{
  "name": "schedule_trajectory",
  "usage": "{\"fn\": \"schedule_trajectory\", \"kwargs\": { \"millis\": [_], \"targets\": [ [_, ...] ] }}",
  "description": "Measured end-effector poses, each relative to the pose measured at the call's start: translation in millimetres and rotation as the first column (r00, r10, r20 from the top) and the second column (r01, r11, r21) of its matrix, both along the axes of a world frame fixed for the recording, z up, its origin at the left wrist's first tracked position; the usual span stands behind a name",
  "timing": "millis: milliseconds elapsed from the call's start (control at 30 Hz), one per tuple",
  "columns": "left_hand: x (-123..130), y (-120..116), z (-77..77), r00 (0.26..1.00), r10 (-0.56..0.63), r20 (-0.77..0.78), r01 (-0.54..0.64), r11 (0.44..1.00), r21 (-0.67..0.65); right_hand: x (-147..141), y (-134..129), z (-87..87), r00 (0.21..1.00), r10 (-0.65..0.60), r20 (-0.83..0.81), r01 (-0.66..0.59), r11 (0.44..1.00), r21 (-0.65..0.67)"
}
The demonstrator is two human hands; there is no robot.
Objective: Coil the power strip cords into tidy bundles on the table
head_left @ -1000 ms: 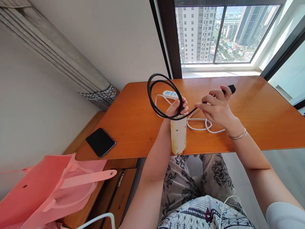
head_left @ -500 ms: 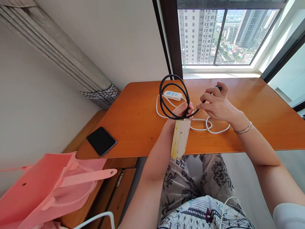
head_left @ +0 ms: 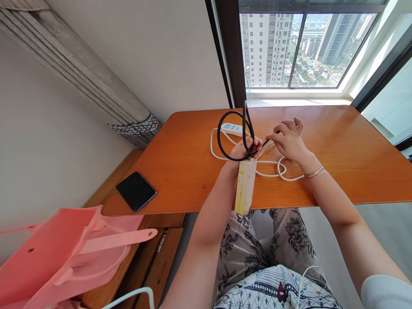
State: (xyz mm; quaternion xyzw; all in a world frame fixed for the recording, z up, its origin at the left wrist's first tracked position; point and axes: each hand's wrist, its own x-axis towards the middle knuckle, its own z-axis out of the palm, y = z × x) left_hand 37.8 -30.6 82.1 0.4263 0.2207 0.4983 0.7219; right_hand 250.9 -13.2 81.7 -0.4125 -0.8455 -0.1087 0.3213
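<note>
My left hand (head_left: 243,149) is closed around the gathered loops of a black cable (head_left: 220,136), above the front half of the table. Below that hand hangs a yellowed white power strip (head_left: 246,186), joined to the cable at its upper end. My right hand (head_left: 288,139) pinches the free length of the same cable to the right, its plug end mostly hidden by the fingers. Behind and under the hands, a second power strip (head_left: 232,129), white with blue-grey sockets, lies on the table with its white cord (head_left: 270,175) looped loosely.
The orange-brown wooden table (head_left: 180,171) carries a dark tablet or phone (head_left: 136,191) at its left corner. A pink bag (head_left: 74,253) stands left of the table beside wooden drawers (head_left: 164,262). A window (head_left: 305,51) rises behind the table's far edge.
My right hand has moved left and slightly down, closer to my left hand. One cable loop has turned edge-on, and the yellowed power strip has rotated a little.
</note>
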Motion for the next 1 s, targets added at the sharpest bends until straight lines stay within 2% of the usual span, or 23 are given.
{"fn": "schedule_trajectory", "kwargs": {
  "millis": [200, 267, 367, 500, 600, 700, 800, 867, 1000],
  "targets": [
    [2.4, 1.7, -2.6, 0.999, -0.029, -0.035, 0.027, 0.997, -0.073, -7.3, -2.4, -11.6, 0.996, 0.021, -0.092, -0.037, 0.983, -0.18],
    [6.7, -0.3, -5.8, 0.998, -0.028, -0.058, 0.024, 0.998, -0.056, -9.4, -4.5, -9.1, 0.982, 0.05, -0.182, -0.09, 0.973, -0.214],
    [12.2, -2.9, -10.2, 0.994, 0.011, -0.105, -0.013, 1.0, -0.022, -17.5, -12.4, 3.3, 0.917, 0.116, -0.382, -0.206, 0.957, -0.204],
    [10.0, -4.4, -9.6, 0.962, 0.137, -0.236, -0.125, 0.99, 0.067, -32.0, -27.7, 27.9, 0.863, 0.155, -0.48, -0.283, 0.936, -0.208],
    [3.4, -4.5, -5.6, 0.874, 0.339, -0.348, -0.288, 0.939, 0.19, -39.9, -32.8, 36.9, 0.871, 0.185, -0.455, -0.31, 0.926, -0.216],
    [-1.0, -3.3, -3.1, 0.717, 0.55, -0.428, -0.44, 0.833, 0.335, -45.0, -30.2, 31.3, 0.895, 0.158, -0.417, -0.268, 0.938, -0.219],
    [-2.2, -1.3, -3.8, 0.609, 0.626, -0.487, -0.471, 0.779, 0.414, -46.1, -24.8, 18.1, 0.893, 0.082, -0.442, -0.194, 0.957, -0.215],
    [-2.3, 0.4, -5.9, 0.584, 0.645, -0.493, -0.467, 0.763, 0.446, -43.0, -20.9, 9.3, 0.879, 0.046, -0.474, -0.17, 0.96, -0.222],
    [-2.6, 4.2, -12.0, 0.597, 0.66, -0.456, -0.47, 0.748, 0.469, -27.1, -10.4, -4.3, 0.868, -0.024, -0.496, -0.124, 0.957, -0.263]
  ]
}}
